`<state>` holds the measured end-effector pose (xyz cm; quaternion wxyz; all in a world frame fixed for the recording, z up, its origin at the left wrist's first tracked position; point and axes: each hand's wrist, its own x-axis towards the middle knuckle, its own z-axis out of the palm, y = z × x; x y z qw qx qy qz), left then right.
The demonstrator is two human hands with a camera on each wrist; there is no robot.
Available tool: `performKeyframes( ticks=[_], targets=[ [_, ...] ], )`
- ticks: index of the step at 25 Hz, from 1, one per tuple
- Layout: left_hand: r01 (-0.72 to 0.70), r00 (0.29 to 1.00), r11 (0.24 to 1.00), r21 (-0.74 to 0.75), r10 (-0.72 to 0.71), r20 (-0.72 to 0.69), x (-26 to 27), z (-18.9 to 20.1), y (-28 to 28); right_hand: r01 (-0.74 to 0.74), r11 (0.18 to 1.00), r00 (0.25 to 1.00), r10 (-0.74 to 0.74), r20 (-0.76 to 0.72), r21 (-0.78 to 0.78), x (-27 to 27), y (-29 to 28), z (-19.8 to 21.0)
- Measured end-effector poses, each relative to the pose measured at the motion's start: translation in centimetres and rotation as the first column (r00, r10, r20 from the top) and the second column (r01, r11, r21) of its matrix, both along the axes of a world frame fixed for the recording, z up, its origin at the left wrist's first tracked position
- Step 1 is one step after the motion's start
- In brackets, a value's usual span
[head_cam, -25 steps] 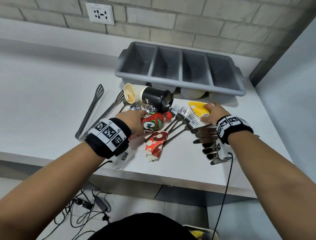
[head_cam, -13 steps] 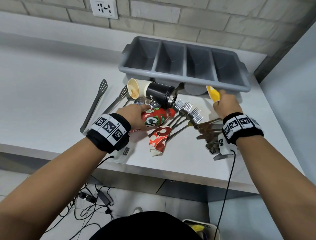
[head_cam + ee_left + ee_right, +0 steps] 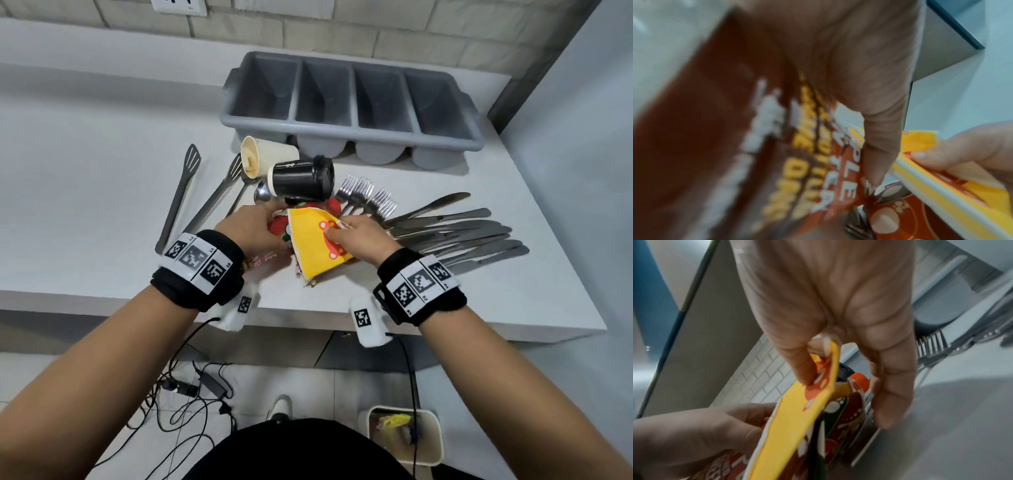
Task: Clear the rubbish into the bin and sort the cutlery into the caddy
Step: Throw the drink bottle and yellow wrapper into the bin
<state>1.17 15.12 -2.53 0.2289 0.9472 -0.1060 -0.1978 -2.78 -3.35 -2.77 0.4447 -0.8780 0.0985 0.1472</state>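
Carried the yellow flattened cup (image 3: 317,246) in the right hand (image 3: 359,238) from beside the caddy (image 3: 349,128) over to the left hand (image 3: 251,228).

brown wrapper (image 3: 719,146) blurred — print unreadable; red bottle (image 3: 330,205) mostly hidden

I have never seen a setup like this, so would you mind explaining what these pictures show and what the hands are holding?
There is no machine here: a person wears one camera on the head and one on each wrist, on black bands with printed markers. The wide picture is the head view; the two close ones look along each hand.

On the white counter stand a grey four-compartment caddy, forks, knives, tongs and two tipped paper cups, one beige, one black.

The right hand pinches a flattened yellow paper cup. The left hand holds a brown snack wrapper beside a red bottle. A bin stands on the floor below.
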Motion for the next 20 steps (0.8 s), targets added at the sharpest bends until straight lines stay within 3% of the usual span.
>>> performKeyframes(
  ticks=[4, 9, 20],
  targets=[
    [-0.039, 0.999, 0.998, -0.046, 0.037, -0.032, -0.2, -0.4, 0.4, 0.04, 0.998, 0.999, -0.04, -0.006, -0.041, 0.5, 1.5, -0.8],
    [-0.046, 0.998, 0.996, -0.075, 0.042, -0.055, -0.2, -0.6, 0.4, 0.109, 0.993, 0.992, -0.106, -0.065, 0.037, 0.8, 1.9, -1.3],
    [-0.063, 0.998, 0.965, -0.253, 0.058, -0.029, -1.8, 2.3, -2.5, 0.378, 0.853, 0.908, -0.418, 0.037, 0.36, -1.8, -2.5, 0.1]
  ],
)
